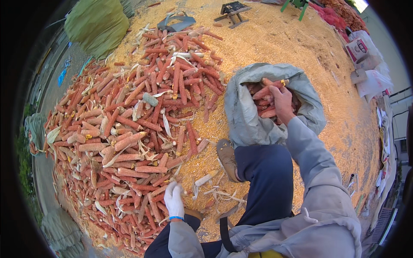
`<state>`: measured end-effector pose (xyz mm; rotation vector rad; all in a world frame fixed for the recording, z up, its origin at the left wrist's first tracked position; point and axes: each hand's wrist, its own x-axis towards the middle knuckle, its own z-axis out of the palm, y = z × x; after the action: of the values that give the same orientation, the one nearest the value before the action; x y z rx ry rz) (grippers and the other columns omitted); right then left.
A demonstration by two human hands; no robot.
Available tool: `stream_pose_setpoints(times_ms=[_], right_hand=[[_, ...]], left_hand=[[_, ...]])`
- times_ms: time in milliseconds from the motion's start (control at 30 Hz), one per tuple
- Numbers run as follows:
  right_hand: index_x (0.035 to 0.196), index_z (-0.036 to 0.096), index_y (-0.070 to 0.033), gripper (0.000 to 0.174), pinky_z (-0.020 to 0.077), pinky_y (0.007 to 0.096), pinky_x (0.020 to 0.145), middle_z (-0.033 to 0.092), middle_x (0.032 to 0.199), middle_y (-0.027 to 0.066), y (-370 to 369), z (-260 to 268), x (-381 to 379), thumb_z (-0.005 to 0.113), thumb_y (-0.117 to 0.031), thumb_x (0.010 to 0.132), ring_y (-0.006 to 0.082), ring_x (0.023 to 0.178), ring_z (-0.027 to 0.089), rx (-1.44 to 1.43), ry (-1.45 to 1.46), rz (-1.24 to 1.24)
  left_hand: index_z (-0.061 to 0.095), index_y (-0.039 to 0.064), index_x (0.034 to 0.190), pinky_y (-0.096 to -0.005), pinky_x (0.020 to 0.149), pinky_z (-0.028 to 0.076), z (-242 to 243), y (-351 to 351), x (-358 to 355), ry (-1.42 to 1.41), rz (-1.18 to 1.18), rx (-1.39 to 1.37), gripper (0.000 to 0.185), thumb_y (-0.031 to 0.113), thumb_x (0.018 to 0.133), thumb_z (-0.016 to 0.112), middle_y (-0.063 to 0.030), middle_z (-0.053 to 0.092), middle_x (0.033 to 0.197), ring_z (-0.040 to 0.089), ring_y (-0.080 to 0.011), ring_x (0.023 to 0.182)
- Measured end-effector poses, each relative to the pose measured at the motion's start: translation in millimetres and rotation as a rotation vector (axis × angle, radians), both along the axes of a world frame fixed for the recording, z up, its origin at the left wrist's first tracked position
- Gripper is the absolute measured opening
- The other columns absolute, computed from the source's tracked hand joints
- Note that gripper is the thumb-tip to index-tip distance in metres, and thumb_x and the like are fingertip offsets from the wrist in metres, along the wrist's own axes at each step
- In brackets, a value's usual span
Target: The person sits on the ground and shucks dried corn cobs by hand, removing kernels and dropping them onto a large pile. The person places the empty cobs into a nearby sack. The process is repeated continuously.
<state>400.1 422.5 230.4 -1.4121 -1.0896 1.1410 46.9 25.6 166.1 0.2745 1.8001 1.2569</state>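
Observation:
My right hand [283,104], bare, grips a reddish corn cob [263,93] with a few yellow kernels at one end. It is inside the rolled mouth of a grey-green woven sack [246,130], above several more cobs lying in it. My left hand [174,200] wears a white knit glove with a blue cuff edge. It is at the near right edge of a large heap of stripped corn cobs [129,154]; its fingertips are blurred, so whether they hold anything is unclear. A pale cob [206,178] rests on loose kernels between my feet.
Loose yellow corn kernels [342,106] cover the ground. A full green sack [96,25] stands far left, and a grey-blue bag [176,22] lies behind the heap. Beyond are a small wooden stand [234,13] and green metal legs [303,11]. Plastic bags [371,64] line the right side.

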Motion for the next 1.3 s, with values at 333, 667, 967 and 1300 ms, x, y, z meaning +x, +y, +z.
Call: stream_pose_setpoints(times_ms=[333,667,967,1300], right_hand=[[0.098,0.071,-0.002,0.025,0.0518,0.0323,0.076,0.068,0.079,0.0066,-209,131,-120,0.074,-0.025,0.089,0.014,0.08,0.065,0.063,0.206,0.886],[0.068,0.048,-0.008,0.033,0.057,0.0426,0.069,0.058,0.065,0.0075,-334,56,-198,0.063,-0.021,0.094,0.0264,0.071,0.069,-0.819,0.791,0.721],[0.066,0.049,-0.015,0.036,0.057,0.04,0.077,0.052,0.058,0.0007,-349,64,-212,0.056,-0.027,0.099,0.0262,0.072,0.069,-0.782,1.427,1.433],[0.114,0.062,-0.004,0.036,0.0517,0.0405,0.089,0.062,0.109,0.0073,-331,23,-198,0.064,-0.034,0.094,0.0191,0.105,0.059,-0.682,0.194,0.691]], left_hand=[[0.055,0.005,0.127,-0.0487,0.081,0.053,192,78,118,0.73,-0.486,0.095,0.046,0.02,0.085,0.066,-0.0267,0.068,0.104,0.068,-0.0414,0.095],[0.057,0.002,0.088,-0.0429,0.054,0.05,139,-62,116,0.327,-0.217,0.175,0.023,0.023,0.088,0.065,-0.0127,0.062,0.07,0.06,-0.0302,0.053],[0.054,0.007,0.109,-0.0248,0.039,0.036,140,-100,147,-1.564,-0.243,1.141,0.021,0.027,0.102,0.055,0.007,0.039,0.06,0.036,-0.0056,0.04],[0.053,0.008,0.093,-0.0278,0.038,0.039,119,-104,101,-0.153,-0.099,-0.057,0.02,0.022,0.088,0.067,-0.0007,0.05,0.065,0.045,-0.0107,0.044]])
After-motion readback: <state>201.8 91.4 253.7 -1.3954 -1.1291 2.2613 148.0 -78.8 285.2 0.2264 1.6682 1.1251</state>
